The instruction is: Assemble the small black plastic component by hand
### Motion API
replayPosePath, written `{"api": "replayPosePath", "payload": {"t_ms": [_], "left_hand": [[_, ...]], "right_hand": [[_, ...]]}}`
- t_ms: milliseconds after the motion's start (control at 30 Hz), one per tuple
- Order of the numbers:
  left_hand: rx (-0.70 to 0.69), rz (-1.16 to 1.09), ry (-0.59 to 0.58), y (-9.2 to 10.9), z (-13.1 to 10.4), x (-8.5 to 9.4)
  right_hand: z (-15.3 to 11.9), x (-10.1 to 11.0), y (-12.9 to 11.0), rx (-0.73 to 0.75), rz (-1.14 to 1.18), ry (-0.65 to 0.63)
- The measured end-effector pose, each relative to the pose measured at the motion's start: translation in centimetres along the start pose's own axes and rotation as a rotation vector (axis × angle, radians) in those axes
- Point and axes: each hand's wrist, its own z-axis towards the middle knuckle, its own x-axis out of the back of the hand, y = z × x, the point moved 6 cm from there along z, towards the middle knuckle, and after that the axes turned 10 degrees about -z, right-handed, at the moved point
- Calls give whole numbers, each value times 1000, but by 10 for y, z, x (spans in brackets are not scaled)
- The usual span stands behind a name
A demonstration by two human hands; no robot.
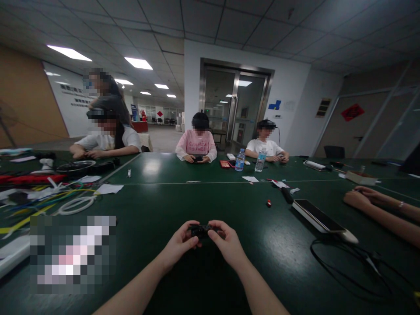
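Observation:
A small black object (201, 230) is held up over the dark green table (147, 201), in the lower middle of the head view. My left hand (182, 245) grips its left end, thumb in front and fingers behind. On its right end, my right hand (226, 243) has its thumb and fingers closed in the same way. The two hands are close together, and the fingers cover both ends of the object. Its details are too dark and small to make out.
Cables (77, 204) and paper lie at the left, near a blurred patch. A white device with a dark screen (318, 215) and a black cable (315, 258) lie right. Two bottles (239, 160) stand farther back. Another person's forearms (387, 214) rest at the right edge.

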Motion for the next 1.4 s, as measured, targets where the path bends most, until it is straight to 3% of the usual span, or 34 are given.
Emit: {"api": "replayPosePath", "payload": {"t_ms": [633,1400], "left_hand": [[-37,-55,82,4,-3,0],[-35,-26,30,-1,1,5]], "right_hand": [[4,24,27,-189,439,292],[4,31,28,-237,580,369]]}}
